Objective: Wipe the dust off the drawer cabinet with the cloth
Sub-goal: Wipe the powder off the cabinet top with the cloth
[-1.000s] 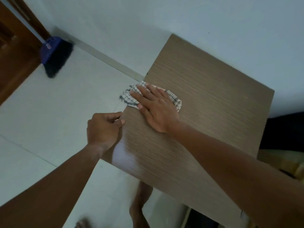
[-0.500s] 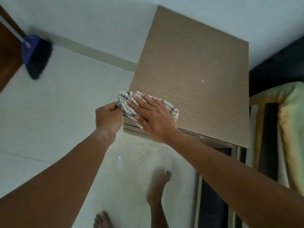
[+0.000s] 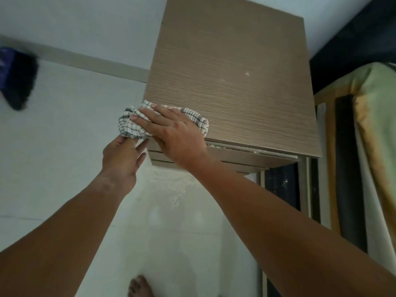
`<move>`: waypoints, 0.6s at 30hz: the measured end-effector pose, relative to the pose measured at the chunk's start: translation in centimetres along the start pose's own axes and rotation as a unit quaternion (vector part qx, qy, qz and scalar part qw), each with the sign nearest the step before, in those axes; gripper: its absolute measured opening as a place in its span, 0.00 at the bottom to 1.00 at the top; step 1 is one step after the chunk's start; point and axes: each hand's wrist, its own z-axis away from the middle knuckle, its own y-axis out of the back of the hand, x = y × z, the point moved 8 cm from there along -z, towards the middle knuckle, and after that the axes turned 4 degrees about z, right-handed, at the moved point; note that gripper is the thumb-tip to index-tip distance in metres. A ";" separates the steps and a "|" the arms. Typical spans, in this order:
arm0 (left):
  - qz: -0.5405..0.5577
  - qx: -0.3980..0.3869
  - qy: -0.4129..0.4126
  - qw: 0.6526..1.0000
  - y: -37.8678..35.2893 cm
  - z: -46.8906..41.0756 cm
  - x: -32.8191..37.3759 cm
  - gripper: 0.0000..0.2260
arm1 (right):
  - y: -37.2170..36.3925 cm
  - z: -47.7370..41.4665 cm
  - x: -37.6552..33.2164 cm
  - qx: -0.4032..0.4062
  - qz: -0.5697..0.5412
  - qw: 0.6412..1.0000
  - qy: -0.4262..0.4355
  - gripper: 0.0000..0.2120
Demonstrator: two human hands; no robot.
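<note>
The brown wood-grain drawer cabinet (image 3: pixel 231 67) stands against the pale wall, its top facing me. A white cloth with dark checks (image 3: pixel 130 123) lies bunched at the top's near left corner and hangs over the edge. My right hand (image 3: pixel 171 133) presses flat on the cloth, fingers spread toward the left. My left hand (image 3: pixel 123 156) is just below that corner, fingers apart, its fingertips touching the hanging part of the cloth. Pale dust specks lie along the drawer front's upper ledge (image 3: pixel 233 147).
A blue broom with black bristles (image 3: pixel 16 78) leans at the far left by the skirting. To the right of the cabinet stand a dark frame and a green-yellow mattress edge (image 3: pixel 377 133). White dust lies on the pale floor tiles (image 3: pixel 171 189), and my bare foot (image 3: pixel 139 286) shows below.
The cloth and my right hand have slid from the top's left edge to its near left corner. My left hand has opened from a fist and sits under the hanging cloth.
</note>
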 end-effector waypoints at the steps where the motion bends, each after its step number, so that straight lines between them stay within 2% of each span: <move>1: 0.017 0.002 -0.002 1.000 -0.4 0.3 0.0 0.11 | 0.1 0.6 0.3 0.018 -0.002 1.000 -0.013 0.21; 4: 0.030 0.041 -0.030 0.998 -1.3 1.1 0.2 0.12 | 1.0 3.6 2.3 0.073 -0.002 0.995 -0.063 0.22; 7: 0.015 0.115 -0.079 0.990 -1.7 1.5 0.3 0.19 | 2.4 7.4 5.4 0.109 0.020 0.991 -0.075 0.19; 10: 0.021 0.173 -0.092 0.980 -2.6 2.0 0.0 0.26 | 3.8 11.3 8.9 0.117 0.034 0.989 -0.084 0.17; 14: -0.028 0.196 -0.117 0.973 -5.5 3.8 -0.6 0.38 | 5.2 15.6 12.4 0.117 0.044 0.985 -0.119 0.18; 18: -0.067 0.199 -0.132 0.969 -8.3 4.7 -2.5 0.36 | 6.5 20.1 15.2 0.136 0.044 0.970 -0.195 0.21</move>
